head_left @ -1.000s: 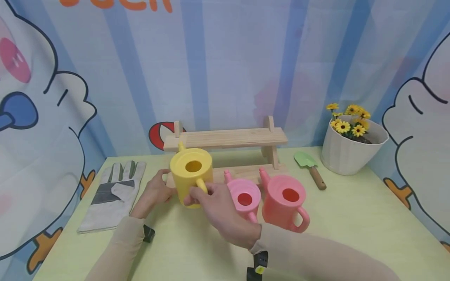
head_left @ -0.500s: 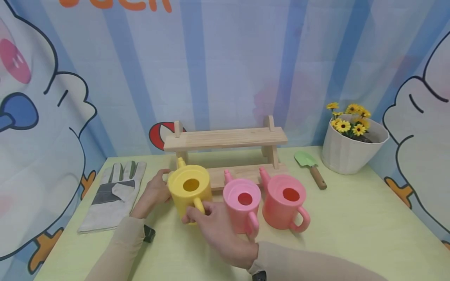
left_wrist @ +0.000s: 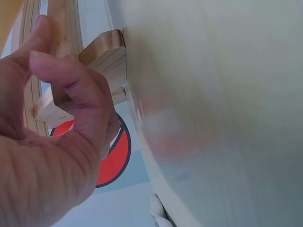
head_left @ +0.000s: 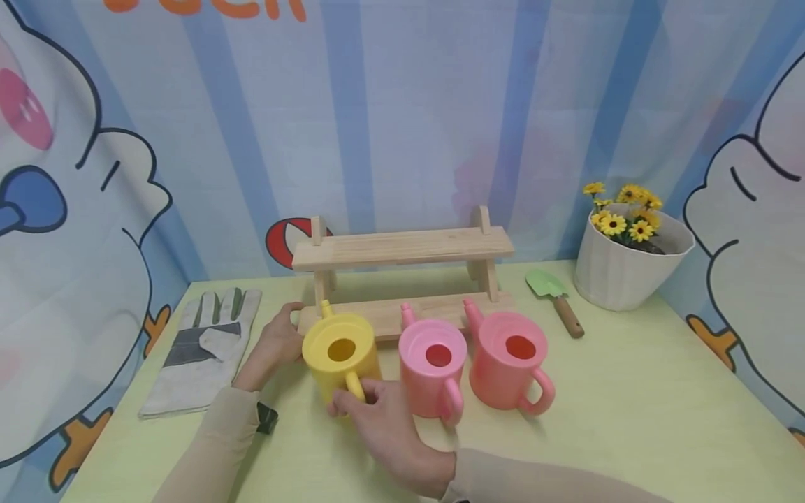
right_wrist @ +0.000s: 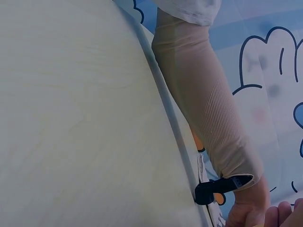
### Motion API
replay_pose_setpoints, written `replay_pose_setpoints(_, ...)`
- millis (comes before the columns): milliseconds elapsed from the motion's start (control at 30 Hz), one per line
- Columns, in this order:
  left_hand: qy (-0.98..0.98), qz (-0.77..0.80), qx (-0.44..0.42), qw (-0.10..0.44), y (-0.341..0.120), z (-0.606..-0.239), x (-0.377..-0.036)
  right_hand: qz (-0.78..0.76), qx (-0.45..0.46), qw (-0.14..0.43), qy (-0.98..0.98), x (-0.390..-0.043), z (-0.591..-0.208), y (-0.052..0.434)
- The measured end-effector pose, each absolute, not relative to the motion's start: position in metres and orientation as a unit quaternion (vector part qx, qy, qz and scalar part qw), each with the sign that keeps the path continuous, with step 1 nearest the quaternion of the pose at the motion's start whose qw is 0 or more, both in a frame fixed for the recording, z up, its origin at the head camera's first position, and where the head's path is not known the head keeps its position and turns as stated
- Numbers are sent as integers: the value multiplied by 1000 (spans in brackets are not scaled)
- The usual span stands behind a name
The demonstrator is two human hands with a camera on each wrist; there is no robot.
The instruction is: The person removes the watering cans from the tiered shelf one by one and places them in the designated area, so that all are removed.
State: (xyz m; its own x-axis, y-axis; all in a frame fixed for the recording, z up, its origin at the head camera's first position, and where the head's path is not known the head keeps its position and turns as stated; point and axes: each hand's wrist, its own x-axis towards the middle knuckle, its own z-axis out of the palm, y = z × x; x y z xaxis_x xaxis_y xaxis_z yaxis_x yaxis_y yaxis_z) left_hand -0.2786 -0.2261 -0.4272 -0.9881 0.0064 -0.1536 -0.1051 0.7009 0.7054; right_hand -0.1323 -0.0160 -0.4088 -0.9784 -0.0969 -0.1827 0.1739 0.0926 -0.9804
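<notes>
yellow can [head_left: 340, 356] stands between both hands; right hand [head_left: 390, 433] pinches its near handle, left hand [head_left: 277, 344] grips the shelf [head_left: 402, 248] end.

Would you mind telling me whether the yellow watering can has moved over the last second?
Yes. The yellow watering can has come down and toward the person, away from the wooden shelf, level with the pink can.

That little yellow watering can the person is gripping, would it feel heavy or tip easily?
The yellow watering can looks like thin moulded plastic, so probably light and stiff. No water shows through its top hole, though the inside is dark. It sits on a broad flat base, so likely steady. The right hand pinches its handle, so a lift may tilt it spout-first.
</notes>
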Motion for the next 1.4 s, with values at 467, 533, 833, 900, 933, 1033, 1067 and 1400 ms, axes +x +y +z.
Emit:
replay_pose_setpoints(467,911,402,-34,88,-225,-428,-279,-687,28,83,721,-128,-430,-20)
replay_pose_setpoints(533,910,404,-36,92,-225,-428,-278,-689,25,80,720,-127,-432,-20)
replay_pose_setpoints(833,914,392,-42,95,-224,-425,-277,-687,22,83,722,-125,-438,-21)
replay_pose_setpoints(900,914,393,-42,95,-224,-425,-278,-686,16,81,723,-125,-439,-21)
replay_pose_setpoints(933,914,393,-42,94,-225,-425,-278,-686,13,80,723,-125,-439,-21)
replay_pose_setpoints(1033,912,398,-38,93,-226,-425,-278,-686,9,80,723,-125,-440,-20)
replay_pose_setpoints(1067,911,399,-37,93,-226,-425,-278,-684,9,80,725,-125,-441,-20)
replay_pose_setpoints(1400,916,386,-46,98,-223,-423,-277,-660,-33,76,747,-120,-441,-12)
